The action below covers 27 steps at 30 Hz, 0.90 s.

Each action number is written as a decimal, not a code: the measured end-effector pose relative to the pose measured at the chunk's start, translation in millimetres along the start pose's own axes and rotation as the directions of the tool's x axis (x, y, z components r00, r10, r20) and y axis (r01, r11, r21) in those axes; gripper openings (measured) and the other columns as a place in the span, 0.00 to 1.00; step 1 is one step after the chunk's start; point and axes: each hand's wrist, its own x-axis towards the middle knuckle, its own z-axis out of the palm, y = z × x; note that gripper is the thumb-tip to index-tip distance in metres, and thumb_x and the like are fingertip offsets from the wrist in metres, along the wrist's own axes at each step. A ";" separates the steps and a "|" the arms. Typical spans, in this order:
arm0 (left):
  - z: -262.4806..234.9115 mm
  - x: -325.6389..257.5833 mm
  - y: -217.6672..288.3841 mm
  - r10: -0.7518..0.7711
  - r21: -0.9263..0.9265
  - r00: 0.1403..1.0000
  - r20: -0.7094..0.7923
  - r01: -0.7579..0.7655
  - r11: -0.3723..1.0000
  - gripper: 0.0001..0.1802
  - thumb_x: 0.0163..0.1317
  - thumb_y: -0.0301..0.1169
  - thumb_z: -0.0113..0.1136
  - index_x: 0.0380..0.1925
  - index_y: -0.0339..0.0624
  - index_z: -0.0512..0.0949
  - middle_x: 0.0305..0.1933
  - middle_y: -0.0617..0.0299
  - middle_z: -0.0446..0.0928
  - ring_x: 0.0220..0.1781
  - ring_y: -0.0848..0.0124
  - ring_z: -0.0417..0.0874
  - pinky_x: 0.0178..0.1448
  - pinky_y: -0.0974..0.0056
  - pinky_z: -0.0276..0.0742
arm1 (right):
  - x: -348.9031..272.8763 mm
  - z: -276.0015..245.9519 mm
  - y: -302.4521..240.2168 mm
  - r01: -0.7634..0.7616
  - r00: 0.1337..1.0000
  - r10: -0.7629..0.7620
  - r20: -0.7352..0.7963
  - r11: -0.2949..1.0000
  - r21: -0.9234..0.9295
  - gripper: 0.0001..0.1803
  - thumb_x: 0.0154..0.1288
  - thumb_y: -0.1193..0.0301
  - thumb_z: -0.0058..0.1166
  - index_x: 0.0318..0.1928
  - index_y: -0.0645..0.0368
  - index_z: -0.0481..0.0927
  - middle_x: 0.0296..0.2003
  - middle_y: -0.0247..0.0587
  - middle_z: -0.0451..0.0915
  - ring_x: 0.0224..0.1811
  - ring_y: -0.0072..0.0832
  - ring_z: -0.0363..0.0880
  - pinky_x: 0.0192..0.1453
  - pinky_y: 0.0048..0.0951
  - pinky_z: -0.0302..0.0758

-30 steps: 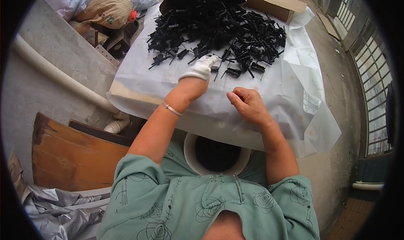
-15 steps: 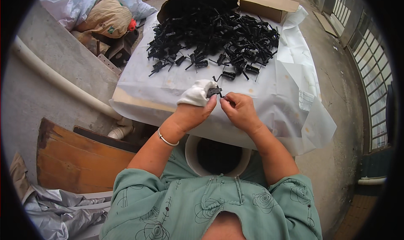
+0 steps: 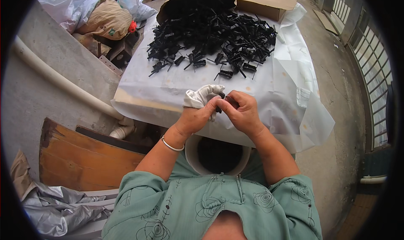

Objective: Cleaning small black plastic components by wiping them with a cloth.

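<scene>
Both hands meet just above the near edge of the covered table. My left hand (image 3: 201, 107), partly in a white glove with the thumb bare, is closed around a small black plastic part (image 3: 220, 101). From the other side, the thumb and bent fingers of my right hand (image 3: 241, 109) pinch at the same part. The fingers hide most of the part, so its exact kind does not show. Beyond my hands, a large heap of similar black plastic parts (image 3: 210, 40) with thin sticking-out stems spreads over the far half of the table.
White plastic sheeting (image 3: 164, 90) covers the table and hangs over its edge. A brown paper sack (image 3: 168, 6) and a cardboard box (image 3: 261, 6) stand behind the heap. A white bucket (image 3: 191, 156) with dark contents sits below my hands. A pipe (image 3: 63, 82) and wooden board (image 3: 84, 156) lie left.
My left hand has turned and drawn slightly nearer with the black part. My right fingers have moved left onto it, and the two thumbs are now close together.
</scene>
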 end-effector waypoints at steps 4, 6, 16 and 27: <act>0.3 -3.7 5.4 0.000 -0.088 0.995 0.101 0.009 0.996 0.15 0.63 0.27 0.51 0.49 0.36 0.69 0.37 0.66 0.75 0.31 0.84 0.70 0.33 0.77 0.68 | 0.2 -0.6 5.8 -0.270 0.963 0.249 0.107 0.913 0.305 0.15 0.61 0.68 0.55 0.21 0.63 0.71 0.17 0.25 0.68 0.20 0.14 0.60 0.23 0.20 0.60; 4.0 -4.2 1.1 0.051 0.006 0.998 0.033 -0.051 0.999 0.14 0.61 0.26 0.51 0.47 0.35 0.70 0.37 0.65 0.74 0.31 0.82 0.71 0.34 0.76 0.70 | 1.1 -2.0 9.9 -0.290 0.955 0.254 0.156 0.911 0.293 0.15 0.64 0.68 0.52 0.22 0.63 0.72 0.18 0.24 0.68 0.21 0.14 0.60 0.24 0.20 0.61; 10.2 -5.9 -2.0 0.415 0.702 0.910 0.004 -0.298 0.647 0.15 0.54 0.20 0.53 0.43 0.30 0.72 0.36 0.56 0.75 0.35 0.72 0.76 0.41 0.71 0.73 | -5.4 5.1 15.1 -0.196 0.958 0.157 0.241 0.970 0.146 0.16 0.69 0.67 0.44 0.25 0.63 0.73 0.19 0.25 0.68 0.23 0.14 0.61 0.27 0.20 0.64; 1.7 1.0 5.8 0.229 0.238 0.966 -0.121 -0.195 0.951 0.16 0.59 0.26 0.53 0.47 0.37 0.66 0.36 0.62 0.73 0.34 0.76 0.72 0.38 0.73 0.70 | 4.5 -9.8 5.7 -0.223 0.960 0.190 0.204 0.963 0.150 0.11 0.64 0.68 0.51 0.33 0.66 0.77 0.22 0.29 0.72 0.25 0.15 0.65 0.29 0.20 0.66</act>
